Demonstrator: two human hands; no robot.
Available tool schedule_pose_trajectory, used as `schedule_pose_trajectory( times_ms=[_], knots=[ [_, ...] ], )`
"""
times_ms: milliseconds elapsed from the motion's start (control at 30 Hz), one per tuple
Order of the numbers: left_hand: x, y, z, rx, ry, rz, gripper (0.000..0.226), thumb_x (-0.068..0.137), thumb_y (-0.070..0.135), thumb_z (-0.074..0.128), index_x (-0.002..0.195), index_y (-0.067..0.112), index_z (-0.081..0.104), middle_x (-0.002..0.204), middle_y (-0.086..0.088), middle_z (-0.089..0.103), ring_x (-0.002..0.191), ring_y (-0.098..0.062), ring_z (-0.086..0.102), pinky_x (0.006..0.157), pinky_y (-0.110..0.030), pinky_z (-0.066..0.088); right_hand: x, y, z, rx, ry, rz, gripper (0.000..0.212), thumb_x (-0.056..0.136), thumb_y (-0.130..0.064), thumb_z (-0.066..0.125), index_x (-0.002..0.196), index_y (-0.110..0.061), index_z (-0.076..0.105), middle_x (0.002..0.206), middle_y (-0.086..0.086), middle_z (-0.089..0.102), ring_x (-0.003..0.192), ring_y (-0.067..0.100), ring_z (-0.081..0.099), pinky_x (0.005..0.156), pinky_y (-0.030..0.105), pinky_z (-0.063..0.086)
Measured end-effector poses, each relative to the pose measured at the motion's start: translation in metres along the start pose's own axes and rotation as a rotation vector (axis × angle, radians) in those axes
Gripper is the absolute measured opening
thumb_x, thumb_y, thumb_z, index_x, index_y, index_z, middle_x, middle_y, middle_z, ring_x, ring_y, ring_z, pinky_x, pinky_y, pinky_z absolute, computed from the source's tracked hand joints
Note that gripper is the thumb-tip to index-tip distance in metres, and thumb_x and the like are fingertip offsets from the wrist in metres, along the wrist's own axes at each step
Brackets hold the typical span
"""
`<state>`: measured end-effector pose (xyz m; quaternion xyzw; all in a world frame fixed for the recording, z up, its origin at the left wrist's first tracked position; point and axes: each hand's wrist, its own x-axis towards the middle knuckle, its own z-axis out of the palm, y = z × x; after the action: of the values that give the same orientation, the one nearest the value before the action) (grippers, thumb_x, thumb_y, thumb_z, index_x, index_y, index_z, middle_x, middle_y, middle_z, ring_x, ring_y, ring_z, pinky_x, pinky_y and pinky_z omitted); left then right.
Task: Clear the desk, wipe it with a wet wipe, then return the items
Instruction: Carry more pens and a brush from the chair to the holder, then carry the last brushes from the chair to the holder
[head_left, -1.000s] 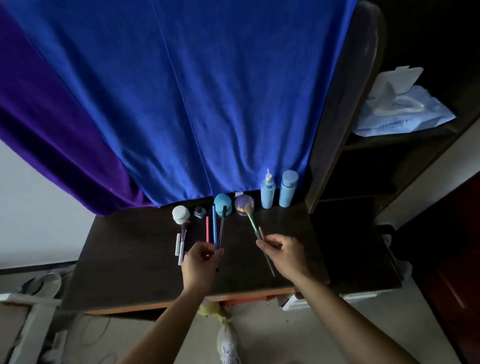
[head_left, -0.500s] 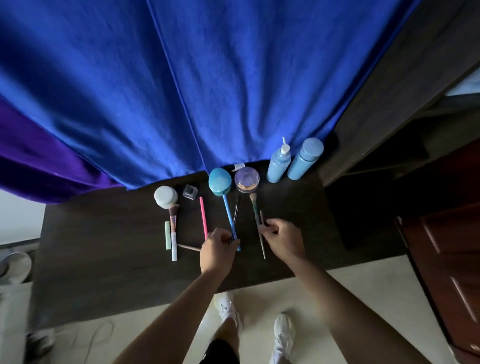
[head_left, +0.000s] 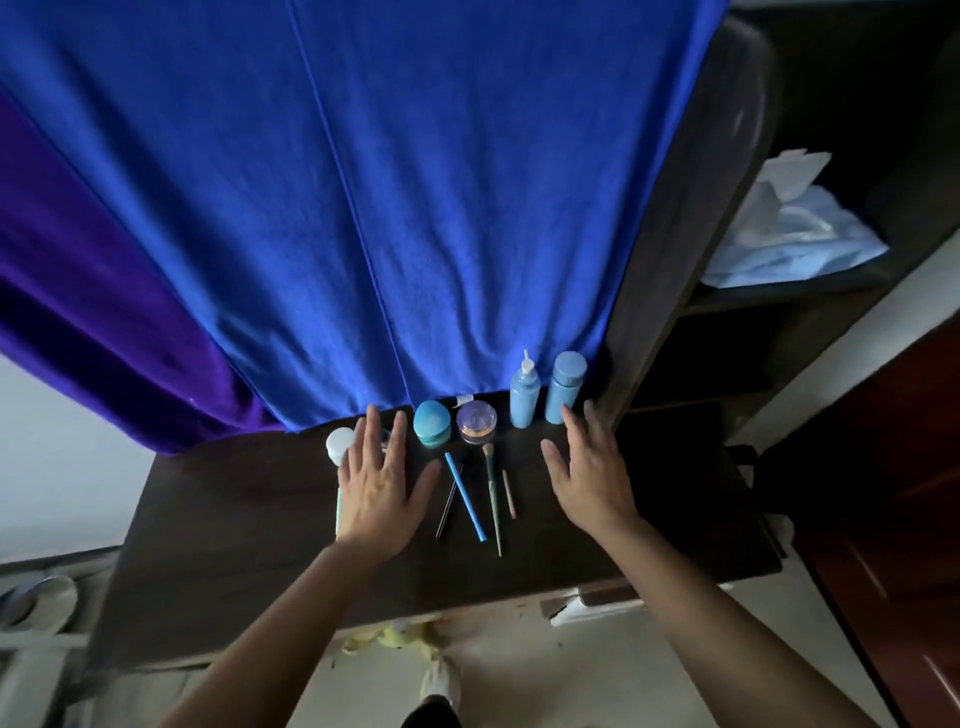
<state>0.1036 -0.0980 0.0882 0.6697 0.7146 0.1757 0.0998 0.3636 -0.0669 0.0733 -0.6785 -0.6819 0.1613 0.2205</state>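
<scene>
Hands (head_left: 376, 483) (head_left: 592, 467) now splayed above dark desk (head_left: 234, 519)

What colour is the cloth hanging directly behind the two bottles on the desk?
Bright blue cloth, shown in the head view.

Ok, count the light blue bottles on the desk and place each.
2. The nozzle-topped bottle stands at the back of the desk by the blue cloth; the capped bottle stands just right of it. None seems hidden.

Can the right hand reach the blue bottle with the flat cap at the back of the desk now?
Probably yes. The right hand is open, its fingers spread just in front of the capped blue bottle, and nothing lies between them.
</scene>
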Motion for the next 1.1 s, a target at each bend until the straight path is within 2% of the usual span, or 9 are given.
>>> schedule_pose_trajectory(
  times_ms=[100,200,300,400,500,667,733,867,1100],
  knots=[
    [0.012,0.030,-0.026,0.017,0.078,0.145,0.079,0.092,0.065,0.026,0.157,0.019,0.024,0.165,-0.015,0.008,0.152,-0.034,0.009,0.118,-0.056,0.018,-0.007,0.007,-0.036,-0.181,0.198,-0.119,0.059,0.103,-0.045,0.046,0.155,-0.019,0.039,0.164,0.023,0.020,0.151,0.041,0.022,0.119,0.054,0.026],
    [0.036,0.064,-0.042,0.020,0.126,0.366,0.074,0.095,0.059,0.028,0.155,0.016,0.029,0.164,-0.018,0.012,0.150,-0.039,0.013,0.116,-0.061,0.021,-0.011,0.015,-0.075,-0.305,0.354,-0.087,0.060,0.104,-0.054,0.034,0.157,-0.026,0.032,0.168,0.017,0.007,0.155,0.036,0.005,0.123,0.056,0.013],
    [0.057,0.108,-0.045,-0.015,0.173,0.602,0.069,0.097,0.054,0.035,0.154,0.014,0.032,0.163,-0.020,0.016,0.149,-0.040,0.018,0.115,-0.061,0.023,-0.038,0.026,-0.111,-0.343,0.534,0.061,0.062,0.104,-0.053,0.036,0.159,-0.027,0.026,0.169,0.015,0.004,0.156,0.035,0.000,0.124,0.053,0.006],
    [0.058,0.162,-0.031,-0.068,0.179,0.837,0.068,0.097,0.051,0.040,0.153,0.013,0.034,0.161,-0.022,0.019,0.148,-0.040,0.022,0.114,-0.060,0.025,-0.092,0.040,-0.132,-0.437,0.657,0.283,0.065,0.104,-0.054,0.037,0.160,-0.025,0.022,0.168,0.017,0.006,0.155,0.037,0.004,0.124,0.056,0.013],
    [0.029,0.216,-0.010,-0.137,0.076,0.998,0.068,0.098,0.053,0.036,0.153,0.013,0.032,0.162,-0.022,0.017,0.149,-0.039,0.018,0.115,-0.059,0.022,-0.166,0.055,-0.147,-0.525,0.686,0.417,0.067,0.104,-0.052,0.036,0.161,-0.022,0.017,0.168,0.018,0.004,0.155,0.036,0.004,0.123,0.058,0.016],
    [-0.084,0.305,0.018,-0.268,-0.149,1.282,0.070,0.100,0.054,0.033,0.154,0.011,0.028,0.159,-0.026,0.022,0.148,-0.042,0.018,0.114,-0.063,0.025,-0.331,0.070,-0.167,-0.628,0.807,0.712,0.068,0.102,-0.047,0.045,0.160,-0.016,0.025,0.168,0.017,0.007,0.155,0.036,0.006,0.123,0.056,0.016],
    [-0.148,0.335,0.022,-0.333,-0.222,1.383,0.071,0.100,0.055,0.033,0.157,0.014,0.022,0.163,-0.021,0.014,0.151,-0.038,0.013,0.116,-0.061,0.022,-0.402,0.071,-0.176,-0.651,0.848,0.851,0.069,0.101,-0.045,0.047,0.159,-0.015,0.025,0.168,0.017,0.006,0.155,0.036,0.006,0.123,0.057,0.016],
    [-0.277,0.380,0.030,-0.404,-0.312,1.567,0.069,0.102,0.057,0.027,0.158,0.019,0.016,0.166,-0.013,0.004,0.153,-0.030,0.004,0.118,-0.058,0.022,-0.531,0.072,-0.187,-0.681,0.915,1.088,0.068,0.103,-0.051,0.037,0.160,-0.018,0.023,0.168,0.017,0.006,0.156,0.036,0.004,0.124,0.055,0.013],
    [-0.513,0.448,0.042,-0.421,-0.508,1.751,0.069,0.100,0.056,0.028,0.158,0.020,0.017,0.166,-0.010,0.002,0.153,-0.028,0.004,0.117,-0.057,0.024,-0.756,0.084,-0.209,-0.660,0.961,1.398,0.069,0.102,-0.053,0.036,0.160,-0.018,0.023,0.168,0.016,0.010,0.155,0.035,0.007,0.123,0.056,0.016]
  ],
)
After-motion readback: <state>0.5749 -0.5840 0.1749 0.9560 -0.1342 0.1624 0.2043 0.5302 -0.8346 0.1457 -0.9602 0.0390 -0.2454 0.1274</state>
